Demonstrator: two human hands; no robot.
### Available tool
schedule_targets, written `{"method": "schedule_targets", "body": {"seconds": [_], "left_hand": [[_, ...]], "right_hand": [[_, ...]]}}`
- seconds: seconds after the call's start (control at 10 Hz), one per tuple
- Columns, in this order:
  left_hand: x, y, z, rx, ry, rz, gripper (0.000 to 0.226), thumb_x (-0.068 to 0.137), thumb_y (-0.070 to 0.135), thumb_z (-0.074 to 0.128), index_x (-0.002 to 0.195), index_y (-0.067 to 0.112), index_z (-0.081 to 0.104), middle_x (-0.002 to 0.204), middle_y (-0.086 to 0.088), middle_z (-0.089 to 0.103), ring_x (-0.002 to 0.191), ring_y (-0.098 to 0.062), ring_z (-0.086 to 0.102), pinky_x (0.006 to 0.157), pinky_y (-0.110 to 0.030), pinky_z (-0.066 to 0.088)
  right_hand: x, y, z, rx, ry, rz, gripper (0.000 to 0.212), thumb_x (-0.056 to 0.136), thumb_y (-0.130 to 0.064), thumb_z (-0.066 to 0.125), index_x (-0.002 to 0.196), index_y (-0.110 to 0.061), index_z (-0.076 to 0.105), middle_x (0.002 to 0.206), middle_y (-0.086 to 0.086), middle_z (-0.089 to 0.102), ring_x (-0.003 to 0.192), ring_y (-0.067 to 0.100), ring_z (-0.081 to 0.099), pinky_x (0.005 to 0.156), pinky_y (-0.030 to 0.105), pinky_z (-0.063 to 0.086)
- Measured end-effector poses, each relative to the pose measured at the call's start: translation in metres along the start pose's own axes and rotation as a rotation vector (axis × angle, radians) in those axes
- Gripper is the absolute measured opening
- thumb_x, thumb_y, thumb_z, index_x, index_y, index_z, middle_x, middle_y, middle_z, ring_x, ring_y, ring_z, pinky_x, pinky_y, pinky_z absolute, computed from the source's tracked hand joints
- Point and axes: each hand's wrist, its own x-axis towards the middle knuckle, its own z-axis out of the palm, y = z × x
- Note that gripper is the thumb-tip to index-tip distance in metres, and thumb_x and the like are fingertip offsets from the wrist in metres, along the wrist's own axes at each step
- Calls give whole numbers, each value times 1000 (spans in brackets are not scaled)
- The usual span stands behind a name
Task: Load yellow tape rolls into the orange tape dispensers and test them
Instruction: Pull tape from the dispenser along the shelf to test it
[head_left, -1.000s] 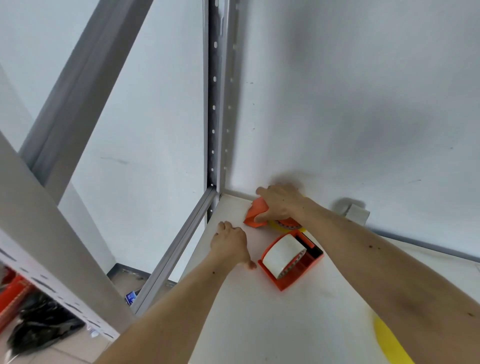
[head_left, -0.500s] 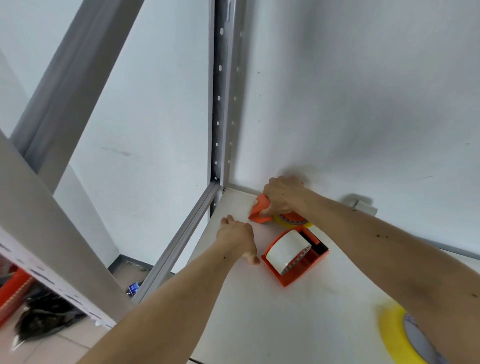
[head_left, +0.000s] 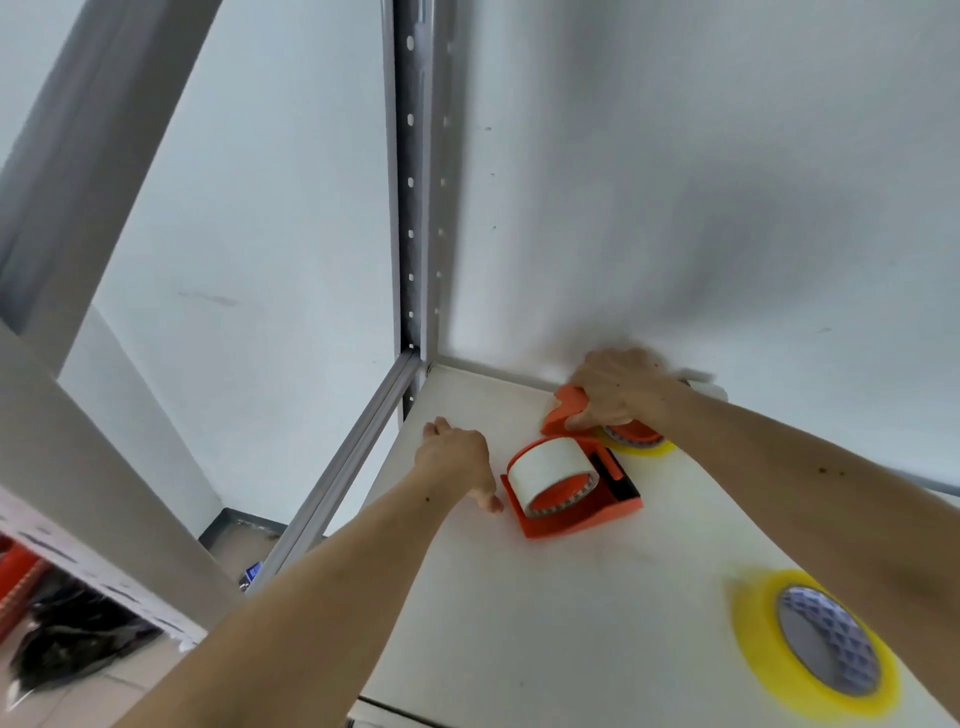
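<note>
We gripped the far orange dispenser (head_left: 563, 413) with our right hand (head_left: 618, 389) at the shelf's (head_left: 519, 623) back wall, left hand (head_left: 457, 460) resting released beside the near dispenser (head_left: 571, 506); next, we judged, came testing

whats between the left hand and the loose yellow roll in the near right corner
In the head view, the orange dispenser holding a white roll lies beside the left hand; past it, bare white shelf runs to the loose yellow roll.

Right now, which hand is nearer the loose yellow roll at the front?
Right. The right hand grips the far dispenser; the left hand rests farther from the yellow roll.
</note>
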Motion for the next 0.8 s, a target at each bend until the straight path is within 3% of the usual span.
{"method": "schedule_targets", "body": {"seconds": [0.1, 0.2, 0.3, 0.4, 0.5, 0.6, 0.8], "left_hand": [[-1, -2, 3, 8, 4, 23, 74, 65, 55, 82, 118, 9, 60, 135, -16, 45, 135, -31, 32, 99, -37, 42], [2, -5, -1, -6, 56, 52, 63, 63, 56, 83, 104, 15, 58, 121, -9, 52, 117, -27, 51, 79, -33, 44], [6, -6, -11, -83, 128, 52, 40, 77, 43, 74, 91, 16, 49, 109, -6, 57, 104, -26, 59, 71, -30, 40], [20, 2, -11, -256, 206, 74, 33, 87, 33, 62, 111, 11, 57, 123, -7, 60, 113, -27, 56, 76, -32, 45], [30, 19, -9, -534, 214, 119, 50, 94, 27, 59, 140, 9, 47, 139, -10, 54, 127, -27, 52, 97, -33, 46], [36, 36, -8, -742, 170, 130, 52, 96, 21, 56, 146, 14, 41, 143, -12, 51, 130, -26, 51, 104, -34, 44], [41, 46, -6, -915, 159, 27, 47, 95, 18, 54, 141, 10, 47, 138, -12, 55, 123, -30, 55, 105, -40, 45]], "right_hand": [[-2, 8, -5, 71, 16, 3, 54, 72, -64, 67, 96, -16, 69, 98, 6, 68, 93, 29, 65, 80, 39, 53], [3, 8, -9, -14, 20, -16, 58, 71, -71, 59, 96, -19, 67, 96, 2, 65, 88, 27, 62, 77, 39, 52], [5, 4, -5, -36, 25, -30, 63, 69, -75, 58, 101, -22, 66, 102, 3, 64, 93, 27, 61, 82, 42, 50], [7, 11, -2, -32, -47, -25, 77, 68, -78, 59, 126, -28, 59, 120, 2, 57, 112, 29, 55, 95, 49, 42], [5, 16, -6, 2, -162, -20, 84, 67, -64, 71, 140, -33, 45, 133, 4, 47, 124, 33, 48, 99, 53, 41], [4, 20, -4, 22, -166, -3, 77, 67, -33, 73, 138, -34, 44, 127, 7, 51, 115, 33, 54, 92, 48, 49], [-7, 27, -2, 118, -53, 25, 61, 76, -19, 59, 135, -29, 48, 121, 9, 57, 111, 33, 57, 89, 44, 50]]}}
